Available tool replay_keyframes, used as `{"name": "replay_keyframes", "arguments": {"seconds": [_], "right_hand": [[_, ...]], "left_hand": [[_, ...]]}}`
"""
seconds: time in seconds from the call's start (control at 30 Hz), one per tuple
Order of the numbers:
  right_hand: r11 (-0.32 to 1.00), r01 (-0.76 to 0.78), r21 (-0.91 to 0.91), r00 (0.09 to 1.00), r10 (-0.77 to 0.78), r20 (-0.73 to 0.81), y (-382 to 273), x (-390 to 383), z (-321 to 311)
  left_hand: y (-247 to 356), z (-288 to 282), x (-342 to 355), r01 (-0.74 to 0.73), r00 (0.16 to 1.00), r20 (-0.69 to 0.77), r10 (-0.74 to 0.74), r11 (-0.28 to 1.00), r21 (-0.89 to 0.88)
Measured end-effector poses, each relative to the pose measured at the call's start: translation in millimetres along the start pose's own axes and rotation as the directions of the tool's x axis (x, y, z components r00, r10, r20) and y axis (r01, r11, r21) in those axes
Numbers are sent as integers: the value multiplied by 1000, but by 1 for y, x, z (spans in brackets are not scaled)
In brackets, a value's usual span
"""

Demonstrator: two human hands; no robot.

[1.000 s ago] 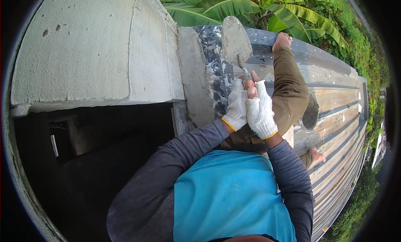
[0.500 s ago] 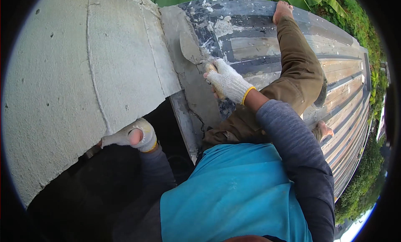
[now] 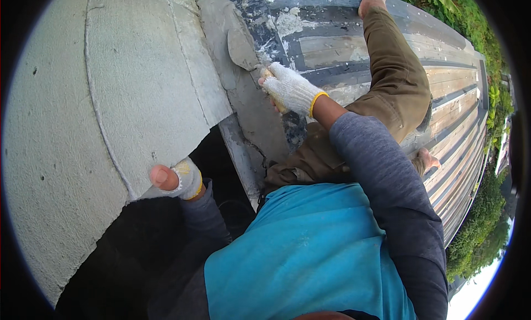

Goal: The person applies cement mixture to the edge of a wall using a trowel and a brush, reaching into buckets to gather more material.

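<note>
My right hand (image 3: 292, 89), in a white knit glove with a yellow cuff and bare fingertips, is closed around the wooden handle of a trowel (image 3: 241, 50). Its rounded blade, smeared with grey, is at the strip of grey mortar (image 3: 251, 107) along the roof edge. On the left, a large grey concrete slab (image 3: 149, 82) slopes away from me. My gloved left hand (image 3: 176, 179) grips the slab's lower edge, with the bare thumb over the top. The other fingers are hidden beneath the slab.
A dark opening (image 3: 133, 253) lies under the slab's ragged lower edge. Striped wooden and grey roofing (image 3: 442, 99) curves off to the right, with my bare foot (image 3: 371, 1) on its far part. Splashes of dried mortar (image 3: 289, 22) dot the roof. Green plants (image 3: 478, 30) grow beyond it.
My left thumb has come up over the slab's edge. My right hand and the trowel sit slightly farther left and higher in the picture, while the whole view has shifted a little.
</note>
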State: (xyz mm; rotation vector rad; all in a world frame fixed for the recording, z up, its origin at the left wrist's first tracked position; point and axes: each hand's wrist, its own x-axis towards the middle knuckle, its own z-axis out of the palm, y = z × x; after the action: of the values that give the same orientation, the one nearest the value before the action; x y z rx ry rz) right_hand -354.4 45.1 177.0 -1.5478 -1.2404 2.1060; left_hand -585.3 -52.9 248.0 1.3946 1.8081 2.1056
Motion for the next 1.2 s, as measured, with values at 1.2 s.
{"name": "replay_keyframes", "arguments": {"seconds": [1.2], "right_hand": [[562,252,-788,960,-46,275,10,-11,-64]], "left_hand": [[-13,-19,-6,-72,991,129,45,975,209]]}}
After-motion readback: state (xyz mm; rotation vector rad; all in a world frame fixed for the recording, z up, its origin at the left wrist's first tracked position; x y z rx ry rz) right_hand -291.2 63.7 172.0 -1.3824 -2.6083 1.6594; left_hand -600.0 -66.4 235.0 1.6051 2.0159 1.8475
